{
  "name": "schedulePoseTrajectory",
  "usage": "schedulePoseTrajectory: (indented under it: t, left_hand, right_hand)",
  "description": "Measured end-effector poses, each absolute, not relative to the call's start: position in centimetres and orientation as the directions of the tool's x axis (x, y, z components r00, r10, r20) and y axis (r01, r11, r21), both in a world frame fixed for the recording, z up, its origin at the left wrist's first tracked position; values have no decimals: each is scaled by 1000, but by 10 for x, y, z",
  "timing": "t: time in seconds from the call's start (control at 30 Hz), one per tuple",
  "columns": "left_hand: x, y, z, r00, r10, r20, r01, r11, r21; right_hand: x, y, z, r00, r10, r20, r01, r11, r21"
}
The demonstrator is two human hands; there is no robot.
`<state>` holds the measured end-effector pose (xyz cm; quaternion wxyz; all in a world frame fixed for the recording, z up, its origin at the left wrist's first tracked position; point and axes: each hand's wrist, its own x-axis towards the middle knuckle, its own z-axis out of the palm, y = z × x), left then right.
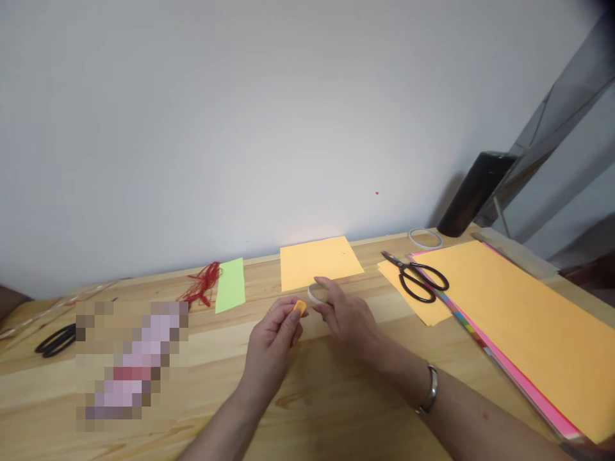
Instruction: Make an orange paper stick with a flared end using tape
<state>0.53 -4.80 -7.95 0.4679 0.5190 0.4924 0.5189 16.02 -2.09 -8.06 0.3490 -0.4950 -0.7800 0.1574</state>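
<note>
My left hand [276, 330] pinches a small folded piece of orange paper [300, 308] between thumb and fingers, over the middle of the table. Just to its right, my right hand [348, 317] grips a thin whitish ring, which looks like a narrow roll of tape [313, 296], at its fingertips. The paper and the ring are close together; whether a strip of tape runs between them I cannot tell. Behind both hands an orange sheet of paper [319, 261] lies flat near the wall.
Black-handled scissors [418, 278] rest on orange paper at right, beside a large stack of coloured sheets [519, 320]. Another pale ring [425, 239] lies near a black cylinder [475, 195]. Leftward are green paper [230, 285], red string [206, 282], black handles [56, 340] and a blurred-out patch.
</note>
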Motion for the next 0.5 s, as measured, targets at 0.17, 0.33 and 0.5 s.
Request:
schedulePoseTrajectory:
  t: [0.17,0.33,0.5]
  left_hand:
    - [4,-47,-78,-25,998,50,20,-50,999]
    - [3,-47,-79,-44,998,37,20,-36,999]
    - [7,-49,-79,-98,994,41,-38,-45,998]
  right_hand:
    - [162,-22,-76,-307,860,407,615,506,-605]
    - [164,-21,-75,-322,848,422,631,524,-572]
    - [167,-18,-74,-220,875,432,680,455,-575]
